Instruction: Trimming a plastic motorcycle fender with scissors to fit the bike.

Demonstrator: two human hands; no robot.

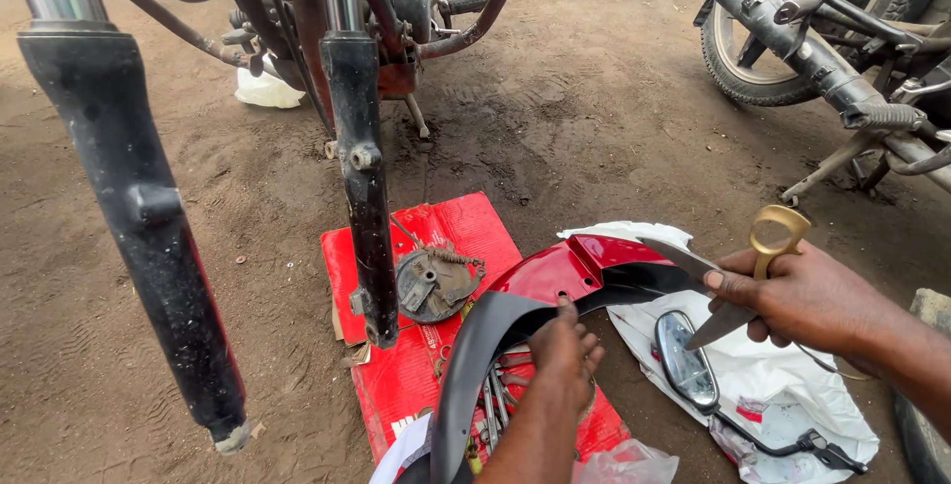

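Your left hand (pixel 563 350) rests with loose fingers on the curved red and black plastic mudguard (pixel 555 291) lying uncut beside the red cardboard sheet (pixel 466 226), while your right hand (pixel 807 296) grips brass-handled steel scissors (pixel 728 281), blades parted, just beside the mudguard.

Saw fork legs (pixel 362 177) blocking my reach ahead; mudguard (pixel 515 316) and mirror (pixel 686 370) crowded centre; bare dirt (pixel 594 117) beyond lay open.

Mudguard's (pixel 515 316) lower end off-frame
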